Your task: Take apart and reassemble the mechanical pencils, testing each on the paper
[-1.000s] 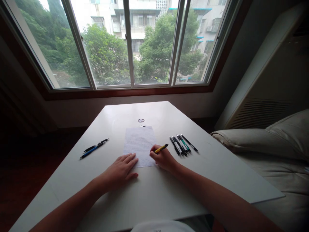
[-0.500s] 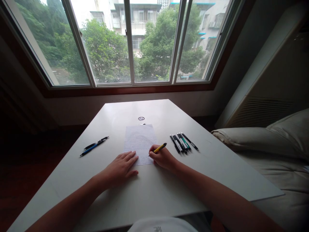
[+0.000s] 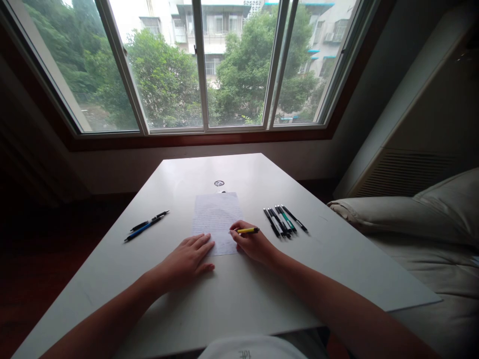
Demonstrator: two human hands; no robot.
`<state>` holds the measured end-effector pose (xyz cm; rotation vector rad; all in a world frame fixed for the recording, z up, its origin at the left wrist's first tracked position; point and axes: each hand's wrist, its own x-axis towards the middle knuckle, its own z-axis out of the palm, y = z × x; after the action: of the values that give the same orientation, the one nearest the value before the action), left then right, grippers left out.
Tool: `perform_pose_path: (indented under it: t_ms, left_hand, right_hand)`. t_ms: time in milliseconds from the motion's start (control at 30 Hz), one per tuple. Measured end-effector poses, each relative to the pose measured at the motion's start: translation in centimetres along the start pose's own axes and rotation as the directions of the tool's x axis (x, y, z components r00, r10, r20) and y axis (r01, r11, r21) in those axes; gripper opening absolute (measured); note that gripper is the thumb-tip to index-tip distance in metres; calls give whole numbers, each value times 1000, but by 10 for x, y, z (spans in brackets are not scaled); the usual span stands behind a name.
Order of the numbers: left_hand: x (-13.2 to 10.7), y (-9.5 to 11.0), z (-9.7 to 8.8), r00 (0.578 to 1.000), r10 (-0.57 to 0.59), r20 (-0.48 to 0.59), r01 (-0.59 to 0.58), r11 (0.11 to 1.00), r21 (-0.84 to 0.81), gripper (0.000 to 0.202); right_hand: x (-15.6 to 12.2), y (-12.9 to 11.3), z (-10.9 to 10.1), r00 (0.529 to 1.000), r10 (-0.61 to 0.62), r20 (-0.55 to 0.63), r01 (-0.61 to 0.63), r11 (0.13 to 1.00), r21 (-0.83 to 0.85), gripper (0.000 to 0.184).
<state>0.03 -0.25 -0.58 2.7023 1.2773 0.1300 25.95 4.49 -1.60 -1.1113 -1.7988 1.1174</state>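
A sheet of lined paper [image 3: 216, 212] lies on the white table [image 3: 224, 299], with rows of marks too small to read. My left hand [image 3: 194, 254] rests flat at the sheet's lower left, fingers spread and holding nothing. In my right hand [image 3: 252, 243] is a yellow pen [image 3: 247, 230] with a dark end, gripped between thumb and fingers over the sheet's lower right edge. The pen lies nearly level, pointing left; whether its tip touches the paper I cannot tell.
Several pens [image 3: 280, 222], one green, lie in a row right of the sheet. A blue pen [image 3: 144, 228] and a black pen [image 3: 149, 220] lie to the left. Beyond the paper is a small round emblem [image 3: 219, 183]. A pale sofa [image 3: 411, 224] borders the table's right side.
The yellow pen has turned from slanting to nearly level in my right hand, its tip shifting a little up the page. My left hand has stayed put.
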Motion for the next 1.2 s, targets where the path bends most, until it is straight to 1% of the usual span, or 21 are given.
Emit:
perform_pose_path:
  t_ms: [100, 167, 267, 300, 400, 433, 500, 600, 700, 767, 833, 933, 1000, 1100, 1200]
  left_hand:
    - [-1, -2, 2, 1000, 12, -9, -12, 1000, -4, 63]
    - [-1, -3, 2, 1000, 15, -14, -15, 1000, -9, 63]
    - [-1, -3, 2, 1000, 6, -3, -6, 1000, -11, 63]
    - [-1, -2, 1, 1000, 2, 3, -1, 1000, -12, 64]
    - [-1, -1, -1, 1000, -4, 7, 4, 1000, -21, 64]
    - [-1, -1, -1, 1000, -5, 4, 5, 1000, -24, 64]
    - [0, -1, 0, 1000, -7, -2, 7, 1000, -26, 64]
    - [0, -1, 0, 1000, -5, -3, 5, 1000, -20, 63]
    - [0, 0, -1, 1000, -3, 5, 3, 1000, -13, 64]
    - [-1, 1, -2, 1000, -5, 15, 5, 1000, -12, 64]
    - [-1, 1, -2, 1000, -6, 17, 6, 1000, -12, 64]
    - [-1, 0, -1, 1000, -4, 7, 4, 1000, -9, 63]
    - [-1, -1, 1, 1000, 2, -4, -2, 1000, -9, 63]
    - [-1, -3, 3, 1000, 12, -22, -13, 1000, -13, 62]
    - [-1, -4, 4, 1000, 10, -26, -10, 1000, -17, 62]
  right_hand:
    - [-1, -1, -3, 999, 38, 18, -39, 998, 59, 29]
    - [-1, -1, -8, 999, 25, 32, -25, 1000, 3, 30]
    - [-1, 0, -15, 997, -80, -1, 79, 989, -126, 29]
    - [-1, 0, -16, 991, -129, -33, 122, 980, -158, 34]
    - [0, 1, -17, 955, -262, -141, 229, 949, -215, 60]
    - [0, 1, -17, 944, -288, -163, 250, 943, -217, 65]
    - [1, 0, -15, 929, -319, -188, 282, 939, -199, 68]
    - [1, -4, -12, 902, -381, -203, 348, 920, -183, 66]
    - [0, -7, -12, 869, -446, -214, 418, 894, -165, 52]
    - [0, -7, -13, 857, -471, -210, 446, 881, -157, 43]
    - [1, -6, -13, 860, -483, -165, 455, 872, -182, 37]
    - [3, -1, -11, 876, -477, -64, 454, 863, -220, 34]
    - [5, 1, -10, 881, -470, -42, 451, 865, -221, 33]
    - [6, -1, -13, 898, -431, -92, 406, 889, -211, 33]
    - [8, -2, -27, 913, -354, -204, 305, 922, -239, 40]
